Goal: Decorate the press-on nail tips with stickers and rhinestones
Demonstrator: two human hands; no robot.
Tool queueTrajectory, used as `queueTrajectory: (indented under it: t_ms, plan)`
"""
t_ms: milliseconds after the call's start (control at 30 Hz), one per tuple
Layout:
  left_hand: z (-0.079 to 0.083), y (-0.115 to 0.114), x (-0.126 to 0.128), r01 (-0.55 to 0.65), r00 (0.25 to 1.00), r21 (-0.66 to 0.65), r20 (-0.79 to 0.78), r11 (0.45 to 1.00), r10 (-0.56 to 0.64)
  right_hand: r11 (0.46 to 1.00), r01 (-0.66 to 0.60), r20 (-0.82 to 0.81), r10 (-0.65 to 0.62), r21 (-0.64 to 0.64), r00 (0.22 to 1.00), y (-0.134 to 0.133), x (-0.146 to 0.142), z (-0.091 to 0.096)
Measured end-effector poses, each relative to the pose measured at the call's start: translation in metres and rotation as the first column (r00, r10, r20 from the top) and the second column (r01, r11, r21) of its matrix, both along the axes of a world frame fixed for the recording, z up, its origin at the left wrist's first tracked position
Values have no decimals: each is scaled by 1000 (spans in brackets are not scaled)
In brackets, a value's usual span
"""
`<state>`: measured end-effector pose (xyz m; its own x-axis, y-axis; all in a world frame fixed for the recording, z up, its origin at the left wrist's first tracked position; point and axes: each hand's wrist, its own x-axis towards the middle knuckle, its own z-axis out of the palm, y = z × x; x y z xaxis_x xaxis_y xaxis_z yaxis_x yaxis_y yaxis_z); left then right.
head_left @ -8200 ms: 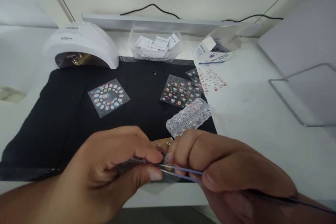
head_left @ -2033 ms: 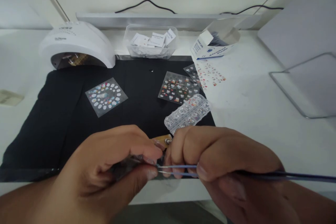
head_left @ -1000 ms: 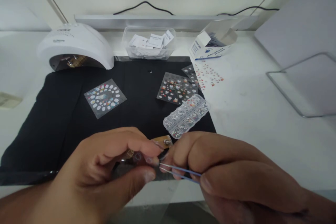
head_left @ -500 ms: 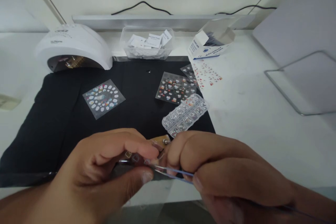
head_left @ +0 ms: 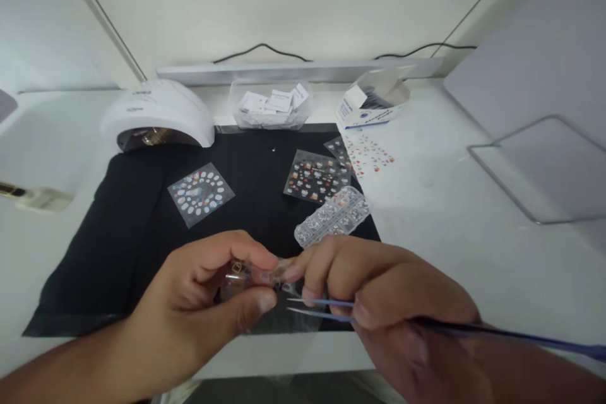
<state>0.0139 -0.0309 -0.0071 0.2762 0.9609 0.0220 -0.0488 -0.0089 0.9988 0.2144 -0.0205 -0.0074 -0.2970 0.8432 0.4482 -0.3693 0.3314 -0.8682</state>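
My left hand (head_left: 203,309) pinches a clear sticker sheet (head_left: 238,269) between thumb and forefinger. Outlined shapes, one of them gold, show on the film, which curves inside the fingers. In my right hand (head_left: 392,293) is a pair of blue tweezers (head_left: 521,338). Their two pale tips are spread apart, pointing left, just right of my left thumb. My right fingertips meet the left ones at the film's upper edge; a small tan piece there is mostly hidden. Just beyond my right knuckles lies a clear compartment case of rhinestones (head_left: 334,218).
On the black mat (head_left: 250,202) lie a white-oval sticker sheet (head_left: 201,194) and a patterned sticker sheet (head_left: 317,177). Behind stand a white nail lamp (head_left: 161,107), a clear tub of alcohol pads (head_left: 269,113) and an open alcohol-pad box (head_left: 372,104). A flat brush (head_left: 45,199) is left.
The tweezer tips have parted and pulled back from the film at my left fingertips. My right fingers have come up to the film's edge. The view has tilted up slightly.
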Motion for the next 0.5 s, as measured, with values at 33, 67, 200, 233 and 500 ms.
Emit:
queueTrajectory:
  t_ms: [33, 67, 200, 233, 500]
  plan:
    - [0, 0, 0, -4, 1000, 1, 20, 1000, 3, 1000, 1, -22, -1, 8, 1000, 1, -1, -1]
    - [-1, 0, 0, -8, 999, 7, 38, 1000, 8, 1000, -4, -39, 5, 14, 999, 1, -2, -1]
    - [-6, 2, -1, -63, 994, 30, 90, 998, 60, 999, -22, -73, 24, 27, 997, 4, -3, -3]
    - [-7, 2, -1, -76, 992, 34, 102, 997, 72, 999, -20, -84, 22, 29, 996, 4, -2, -3]
    - [-13, 10, -1, -93, 979, 66, 186, 993, 79, 996, 10, -132, 1, 85, 991, 14, 2, -4]
